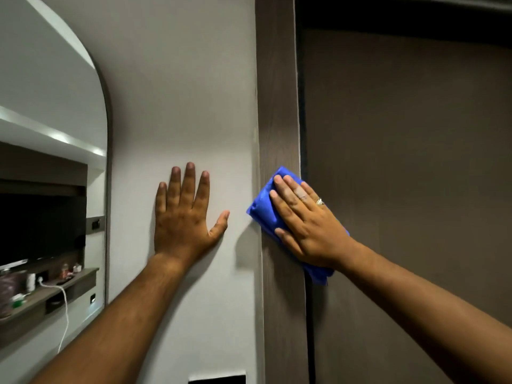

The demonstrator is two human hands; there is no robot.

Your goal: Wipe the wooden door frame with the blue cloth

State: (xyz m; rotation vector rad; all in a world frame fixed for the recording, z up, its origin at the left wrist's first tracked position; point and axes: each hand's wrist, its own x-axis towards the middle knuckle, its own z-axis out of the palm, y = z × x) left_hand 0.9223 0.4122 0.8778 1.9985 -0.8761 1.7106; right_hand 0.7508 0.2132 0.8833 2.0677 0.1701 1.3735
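Note:
The dark wooden door frame (278,106) runs vertically through the middle of the view, between a white wall and a brown door. My right hand (307,220) lies flat on a folded blue cloth (263,209) and presses it against the frame at mid height; a ring shows on one finger. The cloth sticks out to the left of the fingers and below the wrist. My left hand (184,214) rests flat on the white wall (180,92) left of the frame, fingers spread, holding nothing.
The brown door (410,162) fills the right side. An arched mirror (52,162) on the left reflects a shelf with small items and a white cable. A dark switch plate (217,379) sits low on the wall.

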